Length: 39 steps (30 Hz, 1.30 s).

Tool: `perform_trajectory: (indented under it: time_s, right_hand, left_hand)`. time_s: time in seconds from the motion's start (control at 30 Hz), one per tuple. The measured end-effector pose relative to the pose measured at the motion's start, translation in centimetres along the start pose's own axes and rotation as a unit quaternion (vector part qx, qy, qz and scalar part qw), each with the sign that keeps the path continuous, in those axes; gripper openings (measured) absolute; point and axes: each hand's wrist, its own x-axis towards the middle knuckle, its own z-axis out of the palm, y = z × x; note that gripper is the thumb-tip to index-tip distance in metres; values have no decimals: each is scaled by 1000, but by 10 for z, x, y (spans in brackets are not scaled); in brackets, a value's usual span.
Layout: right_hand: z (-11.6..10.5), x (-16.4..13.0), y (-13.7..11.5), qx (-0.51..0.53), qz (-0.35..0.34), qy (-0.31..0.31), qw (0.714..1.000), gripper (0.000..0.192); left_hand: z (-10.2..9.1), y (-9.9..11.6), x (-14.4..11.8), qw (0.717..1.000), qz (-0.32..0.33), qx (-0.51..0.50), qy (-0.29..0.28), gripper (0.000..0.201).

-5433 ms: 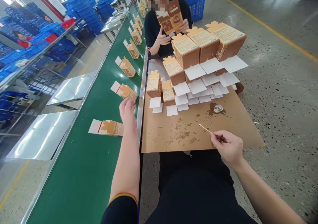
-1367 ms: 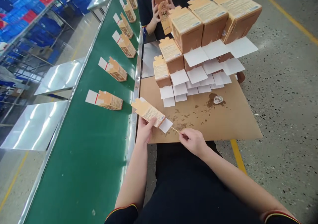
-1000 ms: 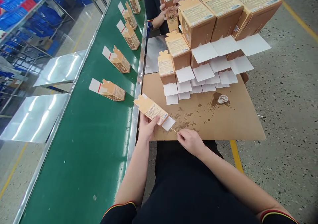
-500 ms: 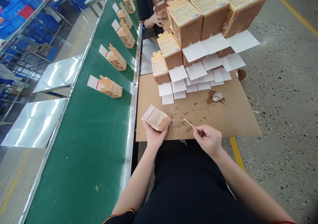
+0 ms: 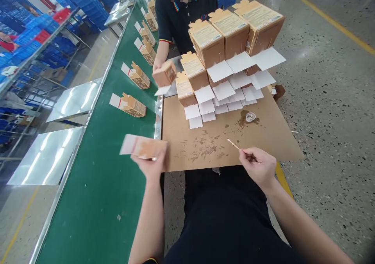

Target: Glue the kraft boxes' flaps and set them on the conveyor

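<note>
My left hand (image 5: pixel 150 166) is closed around a small brown cardboard box (image 5: pixel 150 147), blurred by motion, its white flap with a red strip pointing left. The box is over the edge between the green conveyor belt (image 5: pixel 96 201) and the cardboard-covered table (image 5: pixel 278 139). Between the thumb and fingers of my right hand (image 5: pixel 258 164) is a thin cotton swab (image 5: pixel 233 143), its white tip pointing up and left. Beyond it, a small clear cup (image 5: pixel 250 117) stands in a wet patch on the cardboard. Wet streaks mark the cardboard between my hands.
Stacked brown boxes (image 5: pixel 208 43) with white flaps hanging toward me fill the table's far side. Several similar boxes (image 5: pixel 133 106) stand in a row on the belt. Across the table, a co-worker (image 5: pixel 187 25) holds another box (image 5: pixel 164 74) near the belt's metal rail.
My left hand has carried its box left, from above the table to the belt's edge. My right hand has shifted slightly right with the swab. The co-worker's box has moved down toward the belt.
</note>
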Motion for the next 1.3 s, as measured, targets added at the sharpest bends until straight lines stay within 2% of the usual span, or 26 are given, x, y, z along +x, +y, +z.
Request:
perform_trajectory:
  time_s: [0.07, 0.1, 0.17, 0.23, 0.3, 0.37, 0.43, 0.5, 0.57, 0.63, 0.73, 0.8, 0.87, 0.9, 0.93, 1.0, 1.2, 1.3]
  right_hand:
    - [-9, 12, 11, -18, -7, 28, 999, 23]
    - [-13, 19, 17, -29, -13, 41, 999, 21]
    - [-22, 37, 30, -53, -24, 61, 996, 18]
    - [-30, 56, 41, -81, -24, 63, 994, 16]
    - [-40, 73, 50, -111, -12, 46, 993, 18]
    - [-49, 85, 56, -138, 8, 29, 990, 20]
    - [-57, 91, 58, -156, 26, 20, 987, 21]
    - [-62, 95, 57, -176, 43, 9, 984, 21]
    - [-65, 99, 54, -191, 60, -17, 980, 20]
    - [-64, 105, 52, -199, 77, -50, 976, 19]
    - [-61, 116, 48, -209, 86, -102, 969, 23]
    - [-59, 124, 45, -220, 82, -132, 963, 25]
    - [-56, 130, 43, -232, 83, -155, 957, 25]
    - [-54, 132, 42, -239, 86, -164, 953, 24]
    - [-52, 134, 42, -247, 90, -171, 950, 25]
    - [-48, 136, 44, -255, 94, -184, 945, 27]
    - [-38, 137, 64, -227, 71, -193, 952, 32]
    - [-41, 136, 67, -216, 60, -183, 957, 32]
  left_hand:
    - [-31, -6, 37, 997, 16, 14, 70, 103]
    - [-43, -9, 53, 996, 14, 23, 85, 103]
    - [-59, -14, 78, 996, -17, 37, 81, 100]
    - [-64, -18, 89, 995, -63, 33, 67, 99]
    - [-65, -23, 84, 993, -97, 16, 65, 100]
    - [-65, -27, 66, 988, -100, 13, 114, 99]
    - [-65, -30, 44, 980, -48, 31, 189, 88]
    - [-59, -28, 28, 973, 54, 38, 221, 69]
    - [-43, -15, 30, 974, 138, 18, 177, 54]
    - [-13, 9, 54, 984, 146, -12, 99, 46]
    - [50, 53, 113, 998, 43, -9, -37, 47]
    - [91, 75, 148, 992, -39, 49, -109, 49]
    - [120, 85, 166, 979, -84, 94, -163, 45]
    - [127, 86, 169, 973, -93, 106, -180, 41]
    - [130, 84, 168, 970, -97, 109, -194, 36]
    - [124, 73, 157, 969, -98, 106, -198, 28]
    - [66, 36, 110, 985, -105, 42, -130, 41]
    - [57, 34, 107, 977, -137, 35, -162, 44]
